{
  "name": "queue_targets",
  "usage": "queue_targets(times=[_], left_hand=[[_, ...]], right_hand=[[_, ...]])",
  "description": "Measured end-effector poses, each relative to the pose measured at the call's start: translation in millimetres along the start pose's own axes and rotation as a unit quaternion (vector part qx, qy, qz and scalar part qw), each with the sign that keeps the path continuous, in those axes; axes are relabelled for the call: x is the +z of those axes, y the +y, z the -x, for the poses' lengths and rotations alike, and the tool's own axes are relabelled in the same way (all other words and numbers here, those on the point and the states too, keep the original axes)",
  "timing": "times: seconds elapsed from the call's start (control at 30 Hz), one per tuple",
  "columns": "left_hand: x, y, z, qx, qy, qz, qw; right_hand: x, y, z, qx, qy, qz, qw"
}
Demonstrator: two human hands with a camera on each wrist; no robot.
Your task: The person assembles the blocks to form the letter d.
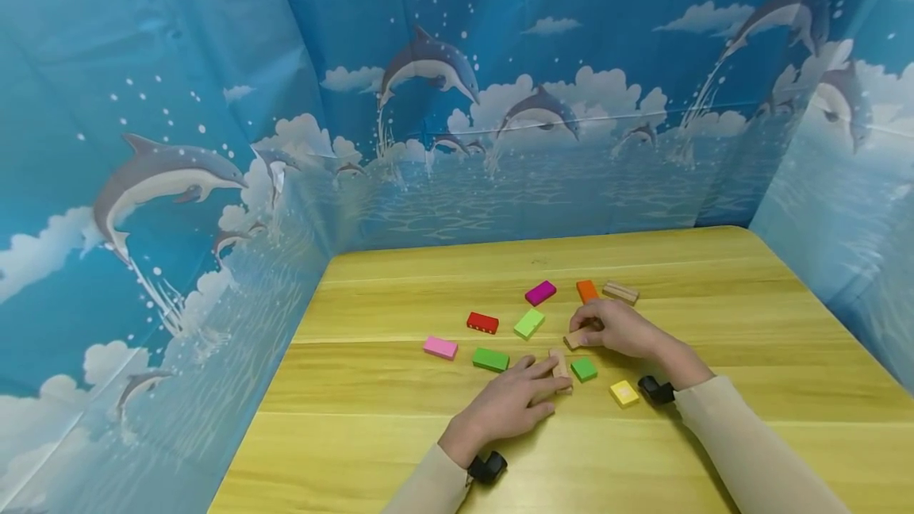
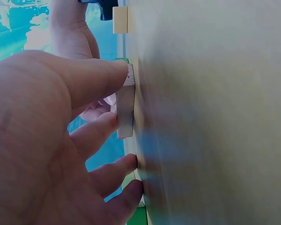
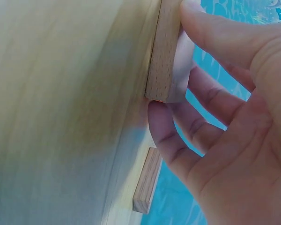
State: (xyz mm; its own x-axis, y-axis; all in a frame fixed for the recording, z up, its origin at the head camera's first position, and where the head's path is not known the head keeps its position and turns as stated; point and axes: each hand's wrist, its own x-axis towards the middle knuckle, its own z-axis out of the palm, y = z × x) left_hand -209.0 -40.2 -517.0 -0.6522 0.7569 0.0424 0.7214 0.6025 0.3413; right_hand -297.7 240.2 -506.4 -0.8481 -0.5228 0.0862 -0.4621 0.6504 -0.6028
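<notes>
My left hand (image 1: 500, 403) is low over the table, its fingers spread. Between thumb and index finger it pinches a plain wooden block (image 2: 125, 110) lying on the tabletop; in the head view the fingers partly cover this wooden block (image 1: 559, 362). Farther right, my right hand (image 1: 620, 329) pinches another plain wooden block (image 3: 166, 61), thumb on one side and fingers at the other. Only one end of that block shows in the head view. A small green block (image 1: 584, 370) sits between the two hands. An orange block (image 1: 587, 290) lies just beyond the right hand.
Around the hands on the wooden table (image 1: 343, 450) lie a pink block (image 1: 440, 348), red block (image 1: 482, 323), green block (image 1: 491, 359), lime block (image 1: 529, 324), magenta block (image 1: 540, 293), yellow block (image 1: 624, 393) and wooden block (image 1: 620, 293). A dolphin-print curtain (image 1: 428, 205) surrounds the back and sides.
</notes>
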Motion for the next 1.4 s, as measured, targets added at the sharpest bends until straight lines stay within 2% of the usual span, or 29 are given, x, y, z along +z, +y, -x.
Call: queue_targets(times=[0.33,0.83,1.17,1.4], left_hand=[[0.9,-2.2,1.1,-0.002,-0.001,0.002,1.0],[0.3,1.1,1.2,-0.003,-0.002,0.002,1.0],[0.8,0.7,1.3,0.001,-0.003,-0.001,1.0],[1.4,-1.9,0.2,0.004,-0.005,-0.001,1.0]], right_hand=[[2,0,-1.6,0.003,-0.009,-0.028,0.9996],[-1,-2,1.8,-0.017,-0.027,-0.066,0.9973],[-1,-9,1.4,-0.03,-0.038,-0.053,0.9974],[-2,-14,-1.6,-0.035,-0.027,-0.046,0.998]])
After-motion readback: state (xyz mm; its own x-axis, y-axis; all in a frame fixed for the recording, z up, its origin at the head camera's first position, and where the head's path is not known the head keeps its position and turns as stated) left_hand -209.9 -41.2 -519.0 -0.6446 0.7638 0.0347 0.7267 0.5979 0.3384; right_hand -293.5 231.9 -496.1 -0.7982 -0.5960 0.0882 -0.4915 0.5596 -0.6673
